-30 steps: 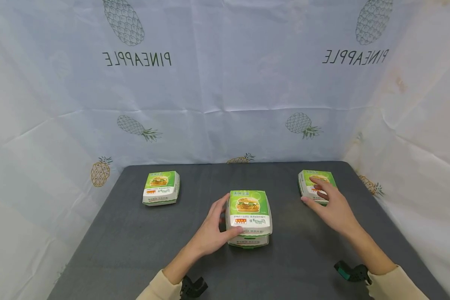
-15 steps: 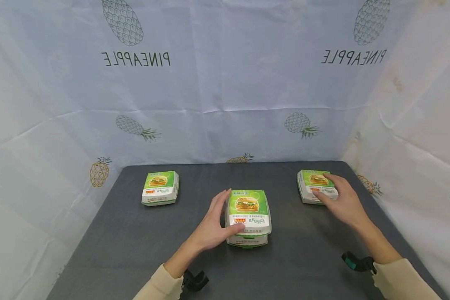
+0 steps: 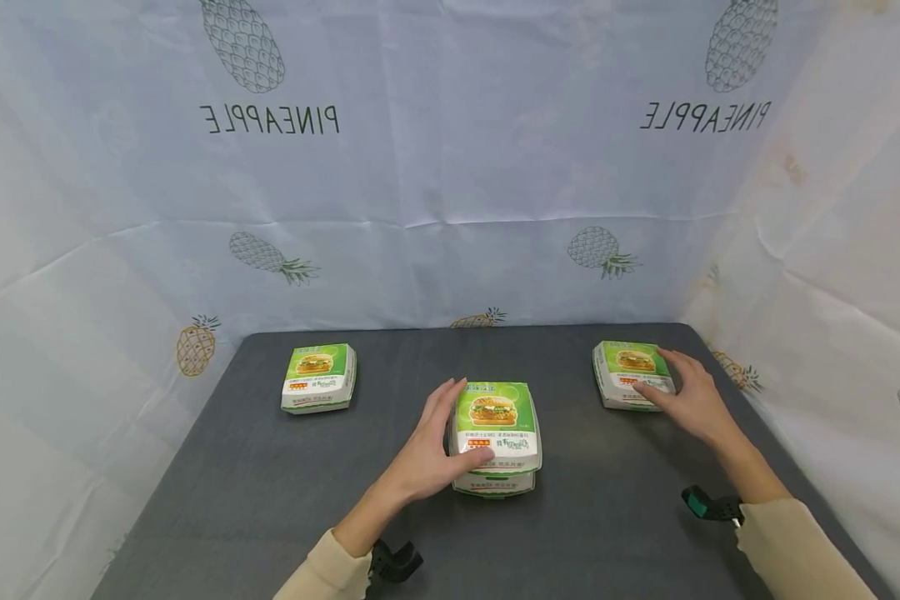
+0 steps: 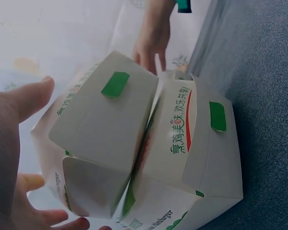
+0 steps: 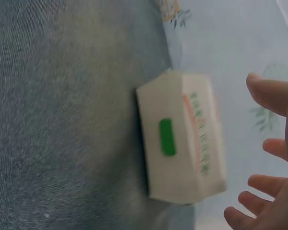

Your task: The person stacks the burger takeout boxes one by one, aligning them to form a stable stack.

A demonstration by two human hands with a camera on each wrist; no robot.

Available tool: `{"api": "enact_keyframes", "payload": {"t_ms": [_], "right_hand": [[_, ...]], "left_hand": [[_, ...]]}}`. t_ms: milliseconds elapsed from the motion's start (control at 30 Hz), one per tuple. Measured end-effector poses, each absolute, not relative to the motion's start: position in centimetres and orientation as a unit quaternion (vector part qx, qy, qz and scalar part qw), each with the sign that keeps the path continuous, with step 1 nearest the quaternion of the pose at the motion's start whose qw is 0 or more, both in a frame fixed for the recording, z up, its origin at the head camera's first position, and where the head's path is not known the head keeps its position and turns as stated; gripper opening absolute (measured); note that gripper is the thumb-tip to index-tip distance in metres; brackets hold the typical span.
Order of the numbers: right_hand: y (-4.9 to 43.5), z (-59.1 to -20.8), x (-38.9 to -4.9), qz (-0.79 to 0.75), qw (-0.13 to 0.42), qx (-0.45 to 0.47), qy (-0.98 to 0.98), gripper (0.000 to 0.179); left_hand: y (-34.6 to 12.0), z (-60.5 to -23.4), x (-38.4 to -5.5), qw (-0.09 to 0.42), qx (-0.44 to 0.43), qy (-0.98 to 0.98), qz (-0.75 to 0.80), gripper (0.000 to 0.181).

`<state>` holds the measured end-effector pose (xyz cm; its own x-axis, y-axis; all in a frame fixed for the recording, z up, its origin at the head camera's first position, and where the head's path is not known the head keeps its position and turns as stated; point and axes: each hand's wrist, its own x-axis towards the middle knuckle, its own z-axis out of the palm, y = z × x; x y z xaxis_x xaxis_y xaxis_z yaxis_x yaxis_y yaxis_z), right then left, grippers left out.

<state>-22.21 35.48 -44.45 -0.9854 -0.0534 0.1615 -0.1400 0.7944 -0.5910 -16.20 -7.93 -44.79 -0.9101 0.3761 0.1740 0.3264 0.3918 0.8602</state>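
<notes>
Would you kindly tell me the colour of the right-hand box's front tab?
The front tab is green, clearest in the right wrist view.

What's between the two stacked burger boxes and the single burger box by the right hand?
Only bare dark gray tabletop lies between the stacked burger boxes and the single burger box, as the head view shows.

Four closed burger boxes (image 3: 494, 442), two stacked

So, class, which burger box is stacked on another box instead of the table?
The upper burger box in the central stack, beside the left hand. The lower box, back-left box and back-right box all sit on the grey table.
</notes>
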Motion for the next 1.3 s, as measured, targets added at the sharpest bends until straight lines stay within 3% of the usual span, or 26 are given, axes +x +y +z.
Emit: {"api": "enact_keyframes", "payload": {"t_ms": [400, 1300], "right_hand": [[37.2, -47.6, -23.9, 0.388, -0.004, 0.039, -0.921, 0.097], [36.1, -47.1, -23.1, 0.355, 0.023, -0.013, -0.934, 0.100]], "left_hand": [[-7.9, -44.8, -16.1, 0.026, 0.206, 0.833, 0.513, 0.097], [-8.1, -44.8, -15.8, 0.027, 0.204, 0.839, 0.503, 0.092]]}}
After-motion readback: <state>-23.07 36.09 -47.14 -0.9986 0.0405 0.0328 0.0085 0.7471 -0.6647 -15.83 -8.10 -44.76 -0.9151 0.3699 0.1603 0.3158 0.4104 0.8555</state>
